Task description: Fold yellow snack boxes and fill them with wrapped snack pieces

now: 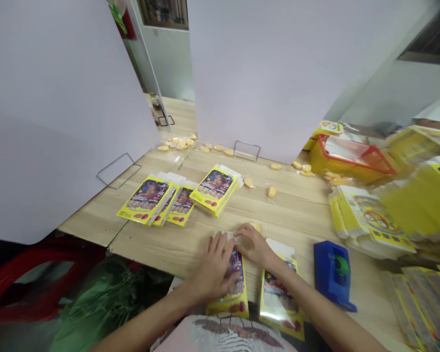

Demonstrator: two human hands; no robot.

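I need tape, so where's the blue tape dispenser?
In the head view, the blue tape dispenser sits on the wooden table, lower right, beside a yellow packet near the right hand.

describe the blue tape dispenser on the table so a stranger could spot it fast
On the light wood table, look right of the person's right hand. The tape dispenser sits between the yellow card packet by that forearm and the yellow stack. It alone is solid bright blue, with a green hub.

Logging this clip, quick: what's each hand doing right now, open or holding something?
Left hand: closed, holding the yellow card packet.
Right hand: closed, apparently pinching the packet's clear plastic top.
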